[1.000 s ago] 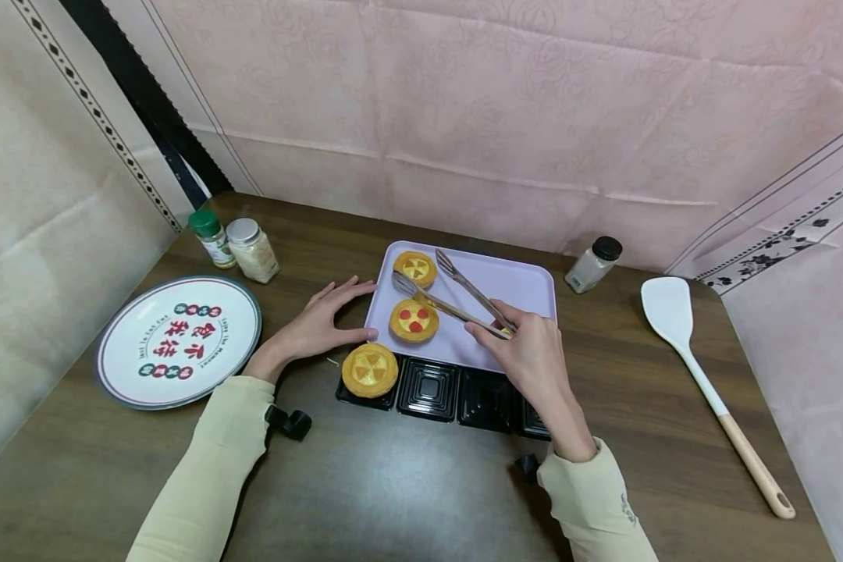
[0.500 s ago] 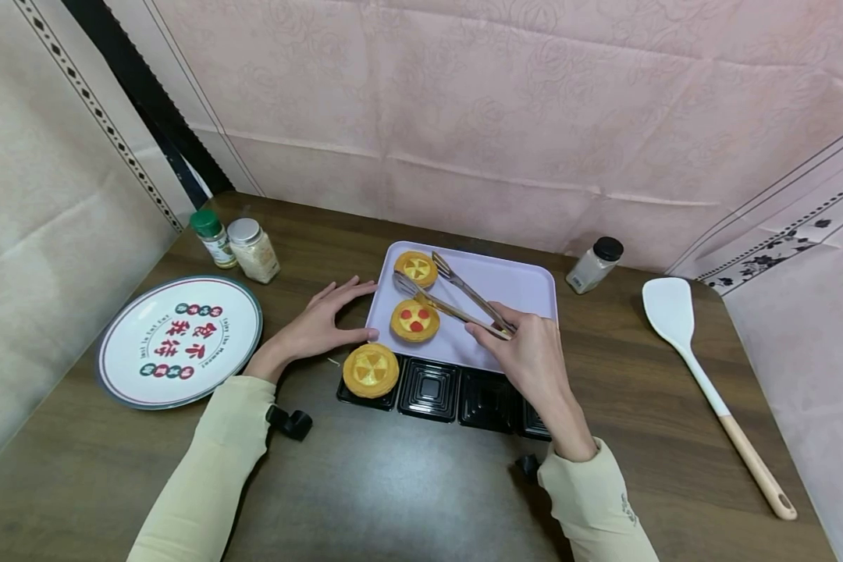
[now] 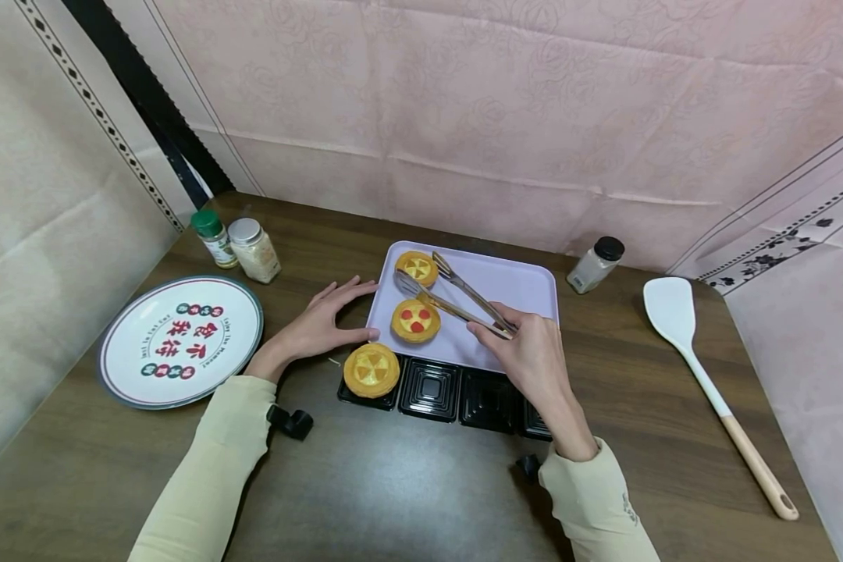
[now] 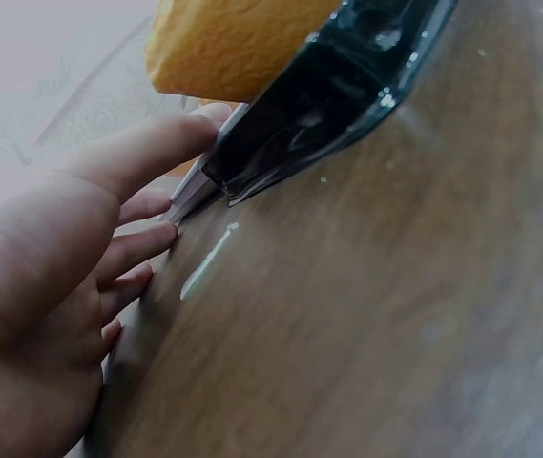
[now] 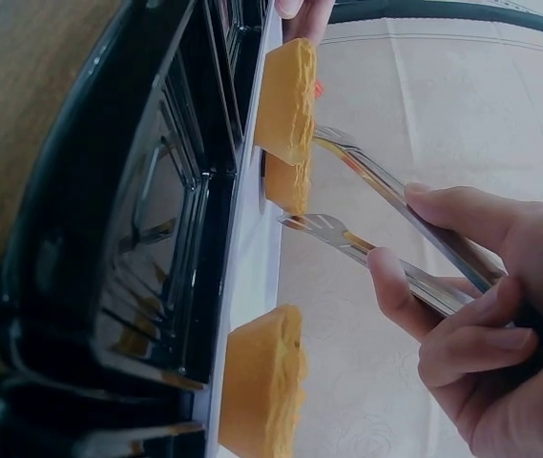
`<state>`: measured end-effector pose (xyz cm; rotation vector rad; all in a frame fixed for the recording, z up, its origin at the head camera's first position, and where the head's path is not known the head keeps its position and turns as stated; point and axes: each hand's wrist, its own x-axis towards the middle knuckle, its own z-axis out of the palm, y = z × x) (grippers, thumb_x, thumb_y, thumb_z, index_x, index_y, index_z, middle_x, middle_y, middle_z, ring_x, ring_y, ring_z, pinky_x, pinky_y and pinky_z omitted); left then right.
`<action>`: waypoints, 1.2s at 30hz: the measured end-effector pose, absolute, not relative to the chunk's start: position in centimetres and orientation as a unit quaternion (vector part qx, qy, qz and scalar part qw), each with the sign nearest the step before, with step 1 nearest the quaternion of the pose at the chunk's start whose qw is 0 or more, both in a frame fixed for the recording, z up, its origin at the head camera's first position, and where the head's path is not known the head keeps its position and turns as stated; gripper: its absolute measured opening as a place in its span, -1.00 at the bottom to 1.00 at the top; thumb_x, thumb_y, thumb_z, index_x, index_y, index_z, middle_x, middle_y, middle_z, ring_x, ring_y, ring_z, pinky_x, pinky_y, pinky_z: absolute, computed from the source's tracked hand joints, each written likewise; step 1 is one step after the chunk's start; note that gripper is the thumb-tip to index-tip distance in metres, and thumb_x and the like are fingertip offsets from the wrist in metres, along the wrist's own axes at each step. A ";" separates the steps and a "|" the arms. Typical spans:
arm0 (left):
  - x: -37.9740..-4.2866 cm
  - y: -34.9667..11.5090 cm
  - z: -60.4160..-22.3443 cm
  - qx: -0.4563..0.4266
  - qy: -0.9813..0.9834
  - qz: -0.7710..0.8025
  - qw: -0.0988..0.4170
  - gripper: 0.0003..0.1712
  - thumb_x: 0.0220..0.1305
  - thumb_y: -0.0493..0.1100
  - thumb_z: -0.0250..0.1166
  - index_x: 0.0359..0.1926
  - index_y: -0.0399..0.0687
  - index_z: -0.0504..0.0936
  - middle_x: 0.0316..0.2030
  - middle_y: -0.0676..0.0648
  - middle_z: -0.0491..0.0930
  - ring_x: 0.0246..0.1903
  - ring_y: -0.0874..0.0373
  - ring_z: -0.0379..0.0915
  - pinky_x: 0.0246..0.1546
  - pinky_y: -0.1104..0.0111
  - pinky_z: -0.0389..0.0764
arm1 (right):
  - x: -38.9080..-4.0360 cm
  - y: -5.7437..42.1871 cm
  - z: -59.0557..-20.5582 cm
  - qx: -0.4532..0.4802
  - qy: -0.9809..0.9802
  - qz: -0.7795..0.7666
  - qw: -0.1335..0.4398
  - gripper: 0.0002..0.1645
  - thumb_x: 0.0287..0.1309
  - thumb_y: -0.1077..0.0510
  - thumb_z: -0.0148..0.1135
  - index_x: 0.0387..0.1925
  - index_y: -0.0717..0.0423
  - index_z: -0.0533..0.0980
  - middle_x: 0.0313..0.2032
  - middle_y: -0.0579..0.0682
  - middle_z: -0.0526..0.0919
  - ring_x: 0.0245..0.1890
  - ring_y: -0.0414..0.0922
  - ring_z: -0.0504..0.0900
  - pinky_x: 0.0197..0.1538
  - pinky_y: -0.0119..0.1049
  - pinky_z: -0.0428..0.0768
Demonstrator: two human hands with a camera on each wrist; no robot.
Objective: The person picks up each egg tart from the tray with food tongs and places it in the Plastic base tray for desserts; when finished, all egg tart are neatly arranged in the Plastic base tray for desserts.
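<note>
My right hand [image 3: 534, 351] grips metal tongs [image 5: 386, 205] over the lavender tray [image 3: 513, 281]. The tongs' arms are spread apart. Their tips are near an egg tart with red dots [image 3: 415, 321] and a plain-topped tart [image 3: 416, 268] behind it. One more tart [image 5: 261, 382] appears in the right wrist view; in the head view my right hand seems to cover it. My left hand [image 3: 316, 321] touches the tray's left edge, fingers stretched out and thumb at the near corner. Close to that thumb, a tart [image 3: 371, 371] sits in the leftmost cup of a black plastic container [image 3: 428, 390].
A round white plate [image 3: 129, 336] with red lettering lies left. Behind it stand a green-capped jar [image 3: 213, 238] and a silver-capped jar [image 3: 254, 251]. A black-capped shaker [image 3: 595, 265] is back right. A white spatula [image 3: 706, 378] with a wooden handle lies at the right.
The tongs' tips have drawn very slightly closer together. Both hands and the tarts stay where they were.
</note>
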<state>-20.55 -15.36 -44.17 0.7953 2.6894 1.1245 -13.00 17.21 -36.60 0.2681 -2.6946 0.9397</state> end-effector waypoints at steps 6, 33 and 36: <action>-20.6 -15.4 -44.1 0.260 0.888 0.373 0.065 -0.07 0.17 0.24 0.38 0.47 0.07 0.25 0.43 -0.04 0.21 0.48 0.02 -0.18 0.43 -0.01 -0.30 | -13.0 17.3 -36.5 0.094 -0.928 0.325 0.153 -0.47 0.08 -0.05 0.47 -0.01 0.21 0.66 -0.56 -0.06 0.62 -0.71 -0.20 0.28 -0.74 -0.34 0.22; -20.5 -15.4 -44.0 0.262 0.889 0.369 0.066 -0.08 0.19 0.24 0.37 0.46 0.05 0.25 0.43 -0.05 0.21 0.48 0.01 -0.18 0.43 -0.01 -0.30 | -8.0 22.6 -33.6 0.107 -0.910 0.358 0.178 -0.52 0.03 -0.07 0.51 0.03 -0.08 0.68 -0.34 -0.10 0.72 -0.59 -0.20 0.52 -0.61 -0.48 0.43; -20.5 -15.4 -44.0 0.264 0.889 0.368 0.065 -0.09 0.19 0.23 0.37 0.46 0.04 0.25 0.43 -0.06 0.21 0.48 0.02 -0.18 0.43 0.00 -0.30 | -6.3 23.7 -33.4 0.114 -0.907 0.356 0.193 -0.50 -0.02 0.01 0.55 0.03 -0.12 0.68 -0.33 -0.12 0.73 -0.64 -0.24 0.49 -0.64 -0.50 0.39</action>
